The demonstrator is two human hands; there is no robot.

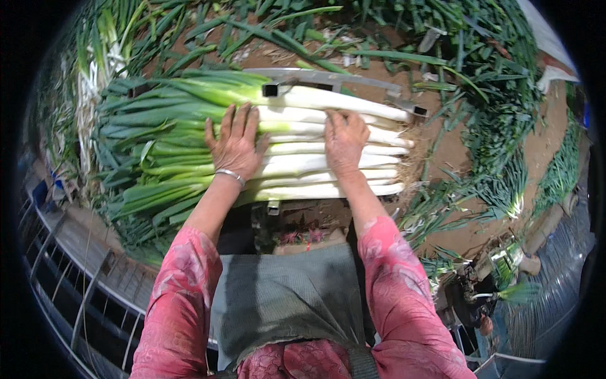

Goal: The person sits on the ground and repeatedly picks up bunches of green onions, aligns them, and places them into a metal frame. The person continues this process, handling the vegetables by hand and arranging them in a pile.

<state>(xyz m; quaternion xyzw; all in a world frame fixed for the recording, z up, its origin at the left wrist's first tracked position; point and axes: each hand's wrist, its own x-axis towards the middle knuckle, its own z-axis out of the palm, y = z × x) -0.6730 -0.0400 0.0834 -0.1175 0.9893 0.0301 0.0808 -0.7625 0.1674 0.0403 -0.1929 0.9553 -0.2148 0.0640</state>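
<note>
A wide row of large green onions (303,166) lies side by side on a metal frame (350,78), leaves to the left, white stalks and roots to the right. My left hand (235,142) rests palm down with fingers apart, where the green turns to white. Across the white stalks, nearer the roots, lies my right hand (345,139), its fingers close together and bent down onto the stalks. Whether its fingertips grip a stalk cannot be seen. Square tube ends of the frame show above and below the row.
Green onion leaves (502,94) are heaped at the top and right on brown ground. More green onions (94,80) with pale stalks lie at upper left. A metal rack (90,284) curves along the lower left. Clear plastic sheeting (554,284) lies at lower right.
</note>
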